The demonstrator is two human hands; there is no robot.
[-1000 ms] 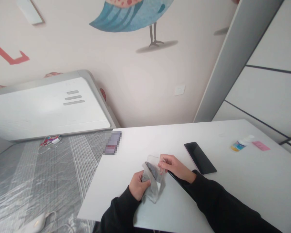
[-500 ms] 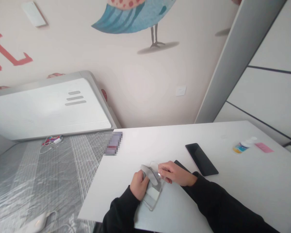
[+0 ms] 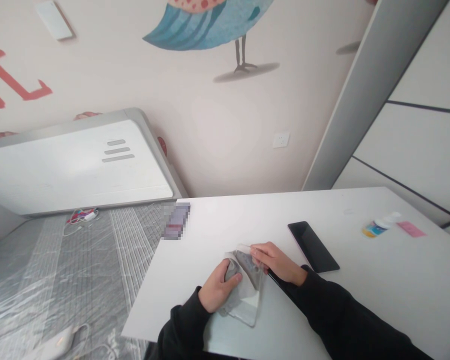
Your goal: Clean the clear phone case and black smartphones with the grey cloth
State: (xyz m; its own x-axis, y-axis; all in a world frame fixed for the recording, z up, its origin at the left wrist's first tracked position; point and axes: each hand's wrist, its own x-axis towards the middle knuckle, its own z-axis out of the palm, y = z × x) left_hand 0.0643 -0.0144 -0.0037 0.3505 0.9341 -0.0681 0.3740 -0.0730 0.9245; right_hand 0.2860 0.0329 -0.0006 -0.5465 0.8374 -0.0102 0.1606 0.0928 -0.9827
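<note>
Clear plastic case [image 3: 245, 314]: lies flat on the white tabletop [image 3: 180, 290], close to its near edge, one corner pointing toward the wearer; too glossy to tell whether it is a phone case or a rigid sleeve.

Gray cloth [image 3: 243, 267]: bunched across the upper part of the case, touching it and covering much of it.

Left hand [image 3: 219, 287]: fingers curled, pressing down on the cloth; black sleeve at the wrist.

Right hand [image 3: 275, 261]: fingers narrowed on the far edge of the case, pinching it beside the cloth; black sleeve at the wrist.

Nearby: black smartphone [image 3: 313, 246] lies face up just beyond the right hand; dark slab [image 3: 279, 279] sits partly hidden under the right wrist.

Writing: colorful label on a small white-capped bottle [image 3: 375, 227] is too small to read, as is anything on the pink card [image 3: 411, 229] beside it. Pixelated patch [image 3: 176, 221] at the tabletop's left edge is unreadable.

Edges: that left edge drops to a gray mattress [image 3: 60, 280] under plastic sheeting, where a tangled cable [image 3: 80, 216] lies. Behind stands a white headboard [image 3: 78, 167], below a wall painted with a blue bird [image 3: 206, 25].
</note>
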